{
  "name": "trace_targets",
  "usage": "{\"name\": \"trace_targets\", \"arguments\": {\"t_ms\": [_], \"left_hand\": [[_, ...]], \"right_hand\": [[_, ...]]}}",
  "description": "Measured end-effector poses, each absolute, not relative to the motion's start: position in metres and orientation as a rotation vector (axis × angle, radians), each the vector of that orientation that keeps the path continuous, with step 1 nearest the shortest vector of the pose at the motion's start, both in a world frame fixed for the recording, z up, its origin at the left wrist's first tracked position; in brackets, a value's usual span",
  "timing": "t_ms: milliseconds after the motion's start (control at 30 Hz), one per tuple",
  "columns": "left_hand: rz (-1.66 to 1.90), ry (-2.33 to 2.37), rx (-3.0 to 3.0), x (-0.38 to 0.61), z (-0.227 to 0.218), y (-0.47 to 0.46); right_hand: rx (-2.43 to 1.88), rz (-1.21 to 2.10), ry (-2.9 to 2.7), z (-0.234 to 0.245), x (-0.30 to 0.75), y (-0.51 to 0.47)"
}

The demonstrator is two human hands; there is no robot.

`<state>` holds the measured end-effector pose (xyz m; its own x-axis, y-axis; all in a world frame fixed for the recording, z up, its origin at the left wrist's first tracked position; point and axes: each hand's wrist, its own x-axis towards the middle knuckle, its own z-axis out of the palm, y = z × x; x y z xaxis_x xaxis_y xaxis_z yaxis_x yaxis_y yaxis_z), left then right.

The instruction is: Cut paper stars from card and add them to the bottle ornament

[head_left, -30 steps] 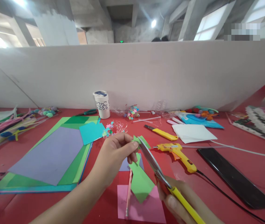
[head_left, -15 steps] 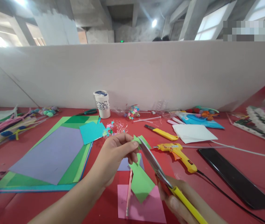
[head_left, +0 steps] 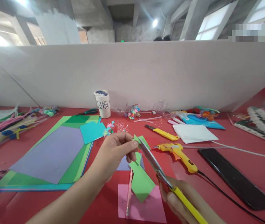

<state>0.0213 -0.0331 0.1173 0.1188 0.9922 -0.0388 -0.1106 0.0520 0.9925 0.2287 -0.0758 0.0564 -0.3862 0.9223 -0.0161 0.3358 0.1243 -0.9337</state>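
Between the thumb and fingers of my left hand [head_left: 119, 151] is a small piece of green paper [head_left: 136, 139], held above the table. My right hand [head_left: 179, 199] grips yellow-handled scissors [head_left: 157, 168], whose blades reach up to the green paper and lie across it. Below the hands, a larger green paper scrap [head_left: 143, 183] rests partly over a pink paper square [head_left: 149, 205]. A pink pencil [head_left: 129, 193] lies along the scrap's left side. Partly hidden under my left fingers is a purple paper piece [head_left: 123, 164].
Stacked coloured sheets [head_left: 50, 152] lie left, with a blue paper piece [head_left: 91, 132] on their edge. A white cup [head_left: 103, 105] stands behind. Rightward are a yellow utility knife [head_left: 165, 133], a corded glue gun [head_left: 179, 155], white paper [head_left: 195, 133] and a black phone-like slab [head_left: 236, 177].
Almost nothing differs. The scissor blades and my left hand keep nearly the same place on the green paper; the whole view has shifted very slightly.
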Motion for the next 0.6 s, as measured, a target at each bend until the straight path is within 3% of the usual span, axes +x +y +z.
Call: {"name": "trace_targets", "arguments": {"t_ms": [600], "left_hand": [[1.126,1.060,1.136,0.020,0.119,-0.033]], "right_hand": [[-1.165,1.412,-1.837,0.070,0.230,-0.068]]}}
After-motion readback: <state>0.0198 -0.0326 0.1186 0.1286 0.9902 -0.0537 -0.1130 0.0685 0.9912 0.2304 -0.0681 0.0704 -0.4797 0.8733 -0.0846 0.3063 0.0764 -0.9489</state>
